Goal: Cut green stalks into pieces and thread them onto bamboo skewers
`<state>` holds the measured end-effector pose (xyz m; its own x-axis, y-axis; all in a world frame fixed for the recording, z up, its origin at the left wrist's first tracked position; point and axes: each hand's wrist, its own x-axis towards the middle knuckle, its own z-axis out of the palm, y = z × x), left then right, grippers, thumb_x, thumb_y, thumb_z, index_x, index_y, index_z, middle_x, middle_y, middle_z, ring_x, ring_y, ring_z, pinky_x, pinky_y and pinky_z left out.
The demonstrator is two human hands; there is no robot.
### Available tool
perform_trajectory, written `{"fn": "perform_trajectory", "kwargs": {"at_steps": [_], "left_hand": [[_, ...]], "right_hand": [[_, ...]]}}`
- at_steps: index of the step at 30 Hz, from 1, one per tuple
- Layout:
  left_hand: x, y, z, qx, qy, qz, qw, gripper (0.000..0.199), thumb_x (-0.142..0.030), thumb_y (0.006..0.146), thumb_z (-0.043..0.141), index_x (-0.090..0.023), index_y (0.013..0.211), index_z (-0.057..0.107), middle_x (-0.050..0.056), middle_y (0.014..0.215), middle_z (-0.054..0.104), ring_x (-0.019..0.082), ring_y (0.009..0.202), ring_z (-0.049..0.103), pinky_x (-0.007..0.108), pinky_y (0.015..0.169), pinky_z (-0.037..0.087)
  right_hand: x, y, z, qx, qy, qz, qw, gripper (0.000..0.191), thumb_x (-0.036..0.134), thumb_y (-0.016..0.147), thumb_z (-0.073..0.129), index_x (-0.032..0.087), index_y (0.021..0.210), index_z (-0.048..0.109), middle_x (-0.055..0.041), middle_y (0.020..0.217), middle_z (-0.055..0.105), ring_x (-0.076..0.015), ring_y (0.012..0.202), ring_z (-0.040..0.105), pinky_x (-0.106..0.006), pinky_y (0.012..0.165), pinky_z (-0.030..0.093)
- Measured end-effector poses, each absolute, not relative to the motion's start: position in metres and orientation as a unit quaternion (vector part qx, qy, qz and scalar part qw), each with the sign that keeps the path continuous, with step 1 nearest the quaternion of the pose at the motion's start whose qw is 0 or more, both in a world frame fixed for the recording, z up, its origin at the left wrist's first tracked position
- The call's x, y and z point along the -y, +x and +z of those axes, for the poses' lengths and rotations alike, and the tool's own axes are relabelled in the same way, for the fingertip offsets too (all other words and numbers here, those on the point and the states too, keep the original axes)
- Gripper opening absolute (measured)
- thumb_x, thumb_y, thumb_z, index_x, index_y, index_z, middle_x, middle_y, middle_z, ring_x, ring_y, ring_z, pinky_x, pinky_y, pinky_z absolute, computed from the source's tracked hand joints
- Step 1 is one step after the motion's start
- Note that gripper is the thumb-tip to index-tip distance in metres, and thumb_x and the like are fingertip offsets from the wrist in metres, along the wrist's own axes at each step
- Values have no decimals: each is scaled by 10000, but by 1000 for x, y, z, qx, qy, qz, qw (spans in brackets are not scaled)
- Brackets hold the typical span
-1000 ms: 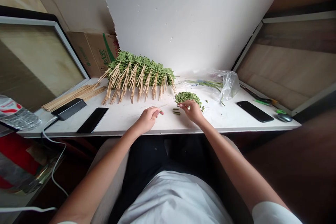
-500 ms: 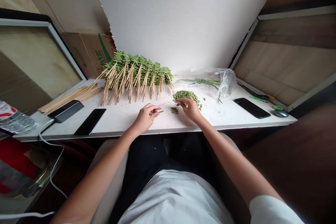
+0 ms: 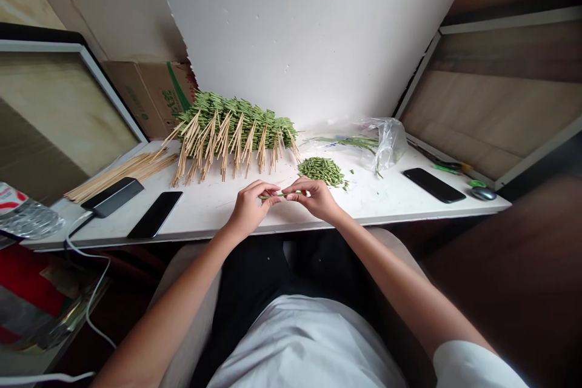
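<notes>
My left hand (image 3: 253,205) pinches a short piece of green bean (image 3: 277,196) above the front of the white table. Fingertip to fingertip with it, my right hand (image 3: 314,199) pinches at the same spot, with a bit of green between its fingers. Whether that is a second bean piece or the same one, I cannot tell. Just beyond my right hand lies a heap of cut green bean pieces (image 3: 321,170). Farther back on the left is a large stack of bean skewers (image 3: 236,115), their wooden sticks (image 3: 224,144) pointing towards me.
Bare bamboo skewers (image 3: 119,174) lie at the left, near a black box (image 3: 113,196) and a phone (image 3: 155,214). On the right are a plastic bag (image 3: 389,144) with long beans, another phone (image 3: 433,185) and a mouse (image 3: 482,193). A white board (image 3: 313,48) stands behind.
My right hand has moved left from beside the bean heap to meet my left hand. The short bean pieces lined up between the hands are now out of sight. The view has shifted slightly.
</notes>
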<state>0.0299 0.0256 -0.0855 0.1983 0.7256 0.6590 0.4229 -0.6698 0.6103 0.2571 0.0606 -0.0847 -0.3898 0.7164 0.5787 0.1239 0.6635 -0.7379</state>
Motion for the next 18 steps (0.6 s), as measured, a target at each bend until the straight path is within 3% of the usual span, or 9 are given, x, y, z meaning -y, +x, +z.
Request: {"fn": "perform_trajectory", "kwargs": {"at_steps": [4,9,14,18], "left_hand": [[-24,30,-83,-389,779,482,98,137,-325,958,796,-197,1006,812,76,914,771,181,756,695,298,703,560],[-22,32,-82,-378,782,491,67,82,-280,956,796,-204,974,820,73,893,771,207,814,724,320,756,549],[-19,33,-79,-377,789,481,64,120,-314,979,767,-219,939,827,73,899,795,219,824,726,347,789,531],[-17,34,-78,-369,812,448,56,194,-243,1021,679,-222,886,817,45,840,795,194,759,699,352,802,490]], "right_hand": [[-58,257,-82,782,-265,275,492,298,540,931,790,262,1014,857,-78,937,814,-232,911,684,-349,720,527],[-53,255,-81,792,-261,256,490,303,544,894,826,272,1024,857,-73,913,804,-234,884,650,-352,694,501],[-47,249,-79,786,-275,226,505,318,564,949,753,256,924,828,-74,850,770,-245,884,613,-374,718,496],[-39,244,-77,781,-257,202,533,355,570,993,688,245,886,782,-73,850,738,-241,874,604,-398,767,500]]}}
